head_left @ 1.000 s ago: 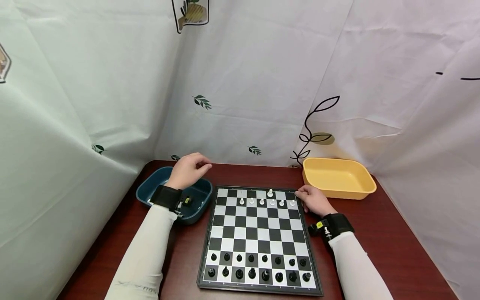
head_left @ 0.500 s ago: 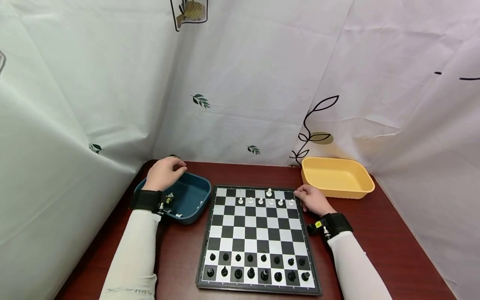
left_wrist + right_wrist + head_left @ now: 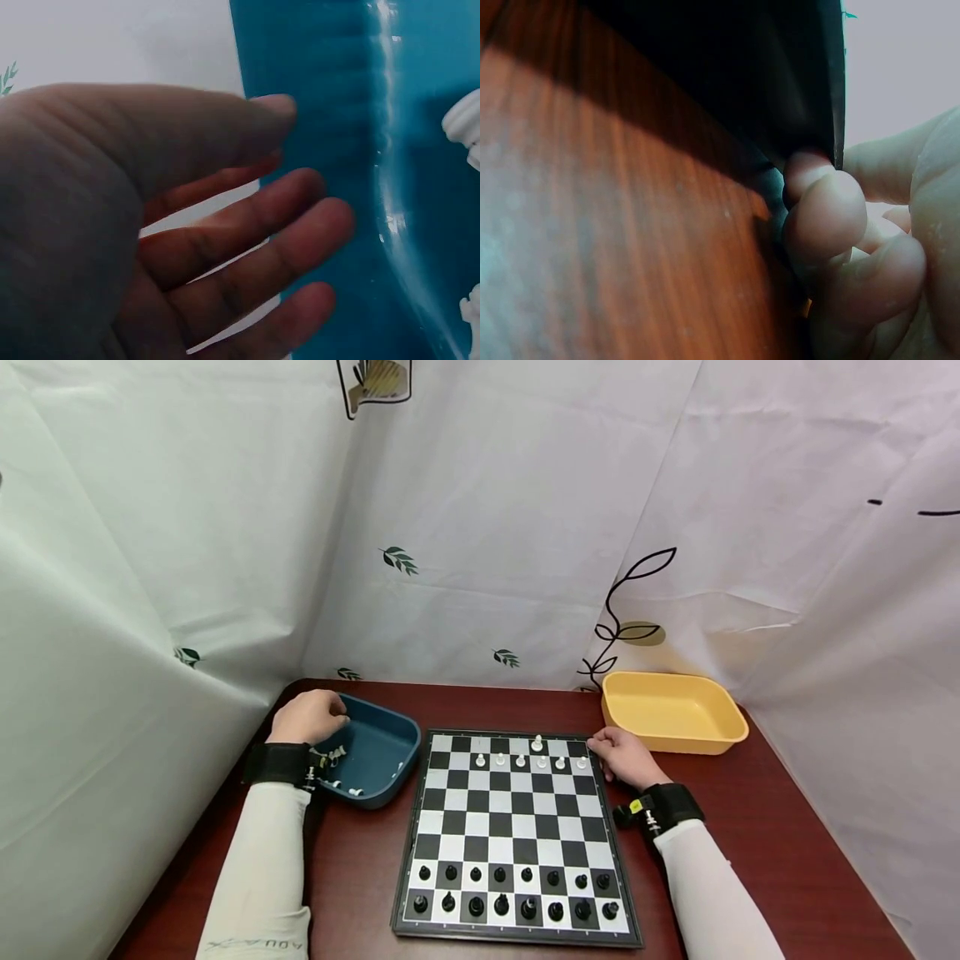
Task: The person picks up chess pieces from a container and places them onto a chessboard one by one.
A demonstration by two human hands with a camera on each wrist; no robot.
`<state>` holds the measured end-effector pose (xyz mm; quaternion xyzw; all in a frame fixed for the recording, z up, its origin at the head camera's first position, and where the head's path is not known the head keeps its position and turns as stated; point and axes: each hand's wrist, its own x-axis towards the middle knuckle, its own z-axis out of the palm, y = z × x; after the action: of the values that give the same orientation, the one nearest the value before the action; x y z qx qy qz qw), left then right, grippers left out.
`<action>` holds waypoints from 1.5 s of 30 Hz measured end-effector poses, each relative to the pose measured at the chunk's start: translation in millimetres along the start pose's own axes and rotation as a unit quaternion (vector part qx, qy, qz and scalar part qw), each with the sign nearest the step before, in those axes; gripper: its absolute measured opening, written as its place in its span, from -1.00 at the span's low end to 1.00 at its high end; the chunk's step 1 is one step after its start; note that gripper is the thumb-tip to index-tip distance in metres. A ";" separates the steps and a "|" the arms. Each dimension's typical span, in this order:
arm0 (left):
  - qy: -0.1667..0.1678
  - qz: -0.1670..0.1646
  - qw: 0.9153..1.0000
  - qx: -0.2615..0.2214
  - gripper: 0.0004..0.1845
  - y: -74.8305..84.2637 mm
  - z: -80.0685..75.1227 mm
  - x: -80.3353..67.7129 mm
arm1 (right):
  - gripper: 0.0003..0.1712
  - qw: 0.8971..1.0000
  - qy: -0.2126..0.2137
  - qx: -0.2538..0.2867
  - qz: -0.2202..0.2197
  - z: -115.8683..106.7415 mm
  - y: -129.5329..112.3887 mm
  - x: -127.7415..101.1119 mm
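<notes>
Since a second ago the left hand (image 3: 306,717) has drawn back from above the middle of the blue tray (image 3: 378,768) to its rim at the 9 o'clock side, while the right hand (image 3: 625,758) has kept its place at the chessboard (image 3: 517,827). In the left wrist view the left hand's fingers (image 3: 255,247) are spread and relaxed over the tray wall, its grip empty, with white chess pieces (image 3: 336,755) lying in the tray just beside it. The right hand rests at the board's 2 o'clock corner with fingers curled against the edge; whether it actually clamps the board is hard to tell from the dim right wrist view. White pawns (image 3: 531,762) stand at the far side, black pieces (image 3: 517,893) fill the two near rows. A yellow tray (image 3: 672,712) sits on the table (image 3: 780,877) at 1 o'clock from the board.
</notes>
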<state>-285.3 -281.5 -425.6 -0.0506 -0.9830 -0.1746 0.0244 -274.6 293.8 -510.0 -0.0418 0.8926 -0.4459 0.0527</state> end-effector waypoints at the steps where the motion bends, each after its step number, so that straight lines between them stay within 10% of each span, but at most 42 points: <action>1: -0.011 -0.003 1.000 -0.003 -0.70 -0.1 0.1 -1.1 | -0.73 1.000 -0.002 0.000 -0.002 0.2 0.1 -0.1; 18: -0.142 -0.030 0.989 -0.039 -0.54 -4.0 8.2 -2.7 | -0.73 1.000 0.005 0.004 0.000 1.6 -2.1 -3.6; 34: -0.149 -0.020 0.988 -0.032 -0.76 -2.3 9.9 -3.4 | -0.74 1.000 0.004 0.007 0.000 1.9 -0.5 -2.5; 45: -0.133 0.006 0.990 -0.038 -0.50 -6.3 9.4 1.9 | -0.74 1.000 0.002 0.009 -0.001 0.8 -1.3 -1.7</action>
<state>-288.2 -284.0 -436.5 -0.0797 -0.9700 -0.2034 -0.1072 -272.7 292.6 -509.4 -0.0414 0.8885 -0.4543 0.0507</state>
